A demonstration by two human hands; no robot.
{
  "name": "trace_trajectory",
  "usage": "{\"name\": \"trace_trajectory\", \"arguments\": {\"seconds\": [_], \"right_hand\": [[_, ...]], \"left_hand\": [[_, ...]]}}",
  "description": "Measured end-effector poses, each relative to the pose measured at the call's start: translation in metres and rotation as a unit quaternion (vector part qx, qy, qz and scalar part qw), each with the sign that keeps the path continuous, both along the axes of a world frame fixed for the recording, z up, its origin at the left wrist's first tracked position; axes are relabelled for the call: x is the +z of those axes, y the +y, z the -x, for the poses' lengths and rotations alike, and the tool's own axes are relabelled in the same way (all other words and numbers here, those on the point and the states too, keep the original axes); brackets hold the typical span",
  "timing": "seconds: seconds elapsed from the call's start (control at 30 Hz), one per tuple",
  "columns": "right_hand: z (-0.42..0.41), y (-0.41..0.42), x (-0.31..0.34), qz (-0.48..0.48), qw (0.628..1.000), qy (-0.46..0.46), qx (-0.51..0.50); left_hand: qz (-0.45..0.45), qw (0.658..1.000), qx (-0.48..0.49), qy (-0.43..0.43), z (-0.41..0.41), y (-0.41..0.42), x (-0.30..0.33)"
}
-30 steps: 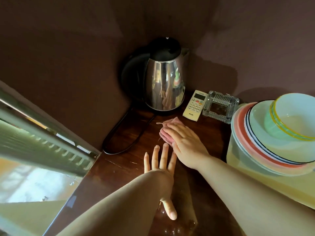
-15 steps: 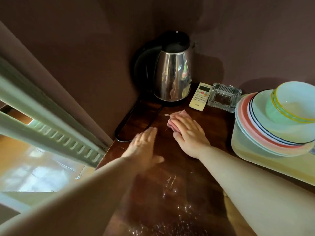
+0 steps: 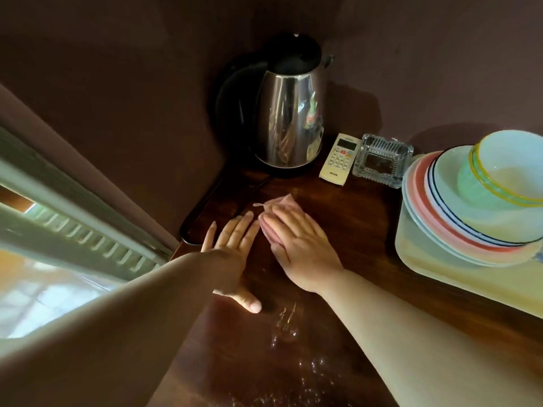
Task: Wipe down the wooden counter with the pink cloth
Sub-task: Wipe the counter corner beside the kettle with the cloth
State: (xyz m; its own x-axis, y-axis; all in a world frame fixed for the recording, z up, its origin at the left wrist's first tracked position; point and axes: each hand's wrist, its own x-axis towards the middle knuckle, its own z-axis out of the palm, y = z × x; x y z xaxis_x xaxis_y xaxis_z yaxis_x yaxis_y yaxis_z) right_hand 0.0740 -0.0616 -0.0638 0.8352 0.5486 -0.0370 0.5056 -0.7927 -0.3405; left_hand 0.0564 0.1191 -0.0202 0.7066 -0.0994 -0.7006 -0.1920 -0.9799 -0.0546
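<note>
My right hand (image 3: pixel 299 245) lies flat, fingers straight, pressing the pink cloth (image 3: pixel 279 212) onto the wooden counter (image 3: pixel 352 230); my left hand (image 3: pixel 232 248) rests open beside it. A long forward stroke risks nudging the remote (image 3: pixel 339 159) or snagging the kettle cord (image 3: pixel 205 207) — droplets near me remain.

Kettle (image 3: pixel 289 118), remote (image 3: pixel 339 158), ashtray (image 3: pixel 382 160) block rear; dish stack (image 3: pixel 470 210) right; counter (image 3: pixel 352 230) between bare.
</note>
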Motion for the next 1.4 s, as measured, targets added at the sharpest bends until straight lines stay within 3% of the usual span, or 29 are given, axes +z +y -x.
{"name": "trace_trajectory", "arguments": {"seconds": [0.17, 0.33, 0.53, 0.7, 0.87, 1.07, 1.27, 1.4], "right_hand": [[-0.034, 0.028, 0.005, 0.028, 0.997, -0.006, -0.077], [0.022, 0.008, 0.0, 0.017, 0.996, -0.012, -0.091], [-0.001, 0.015, 0.006, 0.024, 0.983, 0.007, -0.184], [0.045, -0.004, 0.004, 0.043, 0.977, -0.015, -0.207], [-0.007, -0.011, 0.003, 0.031, 0.943, 0.015, -0.331], [0.03, -0.01, 0.002, 0.041, 0.931, -0.003, -0.363], [-0.038, -0.037, 0.008, 0.04, 0.913, 0.024, -0.405], [-0.007, -0.037, 0.006, 0.044, 0.905, 0.003, -0.423]], "left_hand": [[0.002, 1.0, 0.008, -0.004, 0.0, 0.001, -0.002], [-0.008, 1.0, 0.011, 0.005, -0.002, -0.001, -0.001], [-0.008, 1.0, 0.018, 0.02, -0.004, -0.001, -0.002], [-0.016, 0.999, 0.003, 0.033, -0.005, -0.001, 0.002], [-0.025, 0.999, -0.008, 0.045, -0.005, 0.0, 0.002], [-0.03, 0.998, -0.01, 0.048, -0.005, -0.002, 0.003], [-0.016, 0.999, -0.008, 0.047, -0.003, 0.0, 0.005], [-0.018, 0.999, -0.012, 0.049, -0.003, -0.002, 0.009]]}}
